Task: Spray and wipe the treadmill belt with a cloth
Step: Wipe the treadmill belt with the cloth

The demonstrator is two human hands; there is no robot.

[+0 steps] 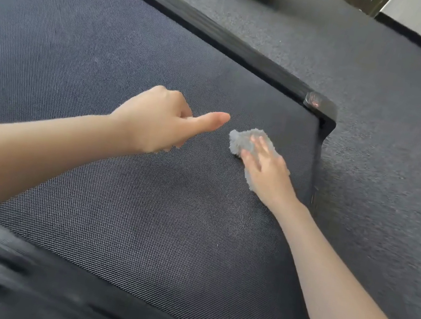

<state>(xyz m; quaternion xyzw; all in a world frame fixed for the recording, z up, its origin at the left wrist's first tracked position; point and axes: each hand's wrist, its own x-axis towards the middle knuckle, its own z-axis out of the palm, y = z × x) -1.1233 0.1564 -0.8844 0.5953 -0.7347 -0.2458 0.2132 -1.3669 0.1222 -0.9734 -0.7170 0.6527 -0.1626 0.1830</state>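
Cloth pinned under our right hand near the belt's corner

One grey, fluffy cloth (246, 140) lies bunched on the treadmill belt (115, 184), close to the corner where the deck ends. Our right hand (266, 172) presses on it from above. Its fingers (258, 144) are straight and slightly spread, the palm covers the cloth's near half, and nothing curls round the fabric. Our left hand (154, 118) sits to the left of the cloth, apart from it. Its four fingers are curled into the palm and grip nothing, and the thumb (210, 121) sticks out toward the cloth. We cannot tell whether this hand touches the belt. We count two black rails beside the single belt, a far rail (224, 41) and a blurred near rail (13, 279). One corner cap (320, 107) bears a small red mark. Dark grey carpet (404, 137) lies beyond.
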